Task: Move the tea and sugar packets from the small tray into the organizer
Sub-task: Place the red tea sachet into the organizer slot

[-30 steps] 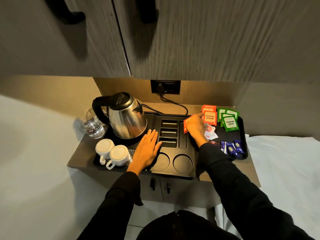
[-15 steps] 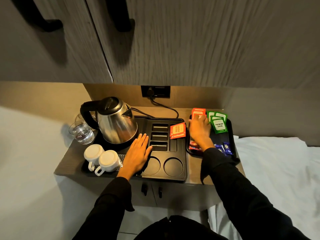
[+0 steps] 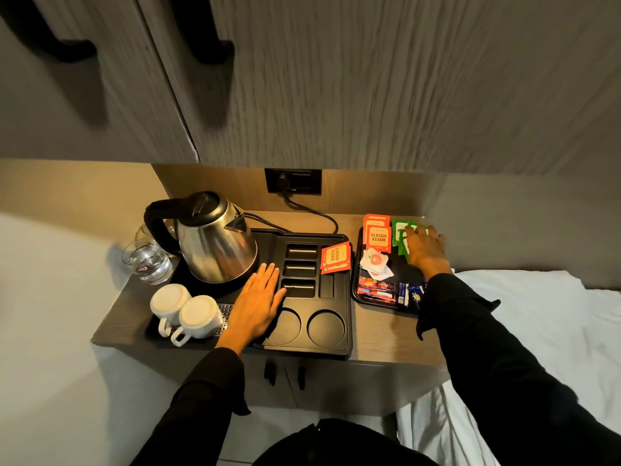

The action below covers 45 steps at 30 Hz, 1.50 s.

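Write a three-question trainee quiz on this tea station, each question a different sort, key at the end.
1. True or false: the orange Classic Assam tea packets on the black plastic organizer lie at its far right corner.
2. Multiple choice: the right hand rests on A) green tea packets B) blue sachets C) the steel kettle.
3. Fill in: the left hand lies flat and open on the ____.

Key: 1 true; 2 A; 3 organizer.

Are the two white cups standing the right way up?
No, both white ceramic cups sit upside down beside the steel kettle.
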Tool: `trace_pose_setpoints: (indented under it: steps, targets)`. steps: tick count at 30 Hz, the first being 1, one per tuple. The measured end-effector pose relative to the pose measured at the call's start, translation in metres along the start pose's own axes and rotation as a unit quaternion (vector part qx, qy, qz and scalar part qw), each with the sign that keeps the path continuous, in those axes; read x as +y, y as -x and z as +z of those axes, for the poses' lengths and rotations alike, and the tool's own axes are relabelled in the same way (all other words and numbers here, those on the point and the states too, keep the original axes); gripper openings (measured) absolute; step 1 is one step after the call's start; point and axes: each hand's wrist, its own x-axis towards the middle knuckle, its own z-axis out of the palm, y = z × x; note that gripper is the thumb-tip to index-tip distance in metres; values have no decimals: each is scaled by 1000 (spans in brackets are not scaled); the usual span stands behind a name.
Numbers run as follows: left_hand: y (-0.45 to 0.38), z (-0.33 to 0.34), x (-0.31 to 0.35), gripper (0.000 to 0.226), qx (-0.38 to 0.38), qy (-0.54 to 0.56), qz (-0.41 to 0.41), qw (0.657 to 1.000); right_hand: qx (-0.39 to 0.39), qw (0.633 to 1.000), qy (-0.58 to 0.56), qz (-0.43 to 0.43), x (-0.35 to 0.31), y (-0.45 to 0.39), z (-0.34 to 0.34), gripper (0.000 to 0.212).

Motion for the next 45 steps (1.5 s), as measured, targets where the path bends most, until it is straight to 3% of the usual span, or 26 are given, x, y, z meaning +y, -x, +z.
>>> trace_pose_setpoints:
  steps: [11, 18, 22, 24, 27, 31, 34, 36, 41, 45]
  targets:
    - [-1, 1, 0, 92, -4, 13, 0, 1000, -23, 999, 19, -35, 5, -4, -7, 73]
    - [-1, 1, 0, 94, 4, 20, 0, 1000, -1, 999, 33, -33, 3, -5, -13, 52]
    - [-1, -1, 1, 88, 7, 23, 2, 1000, 2, 998, -52, -21, 1, 7, -26, 38]
    - [-1, -1, 2, 81, 7, 22, 0, 1000, 10, 985, -175, -5, -5, 19, -41, 37]
    - [-1, -1, 4, 69, 5, 20, 0, 1000, -46, 935, -350, 25, -31, 42, -66, 48]
    - [-1, -2, 2, 67, 4, 14, 0, 1000, -138, 885, -438, 77, -84, 74, -63, 57]
    - [-1, -3, 4, 71, 6, 14, 0, 1000, -124, 865, -471, 118, -119, 90, -44, 79]
    - [-1, -3, 5, 69, 8, 19, -1, 1000, -95, 873, -462, 128, -138, 99, -31, 89]
    - [-1, -3, 3, 60, 13, 25, -4, 1000, 6, 945, -310, 103, -183, 122, -8, 86]
    - [-2, -2, 3, 60, 14, 29, -2, 999, 18, 947, -311, 82, -196, 123, -8, 86]
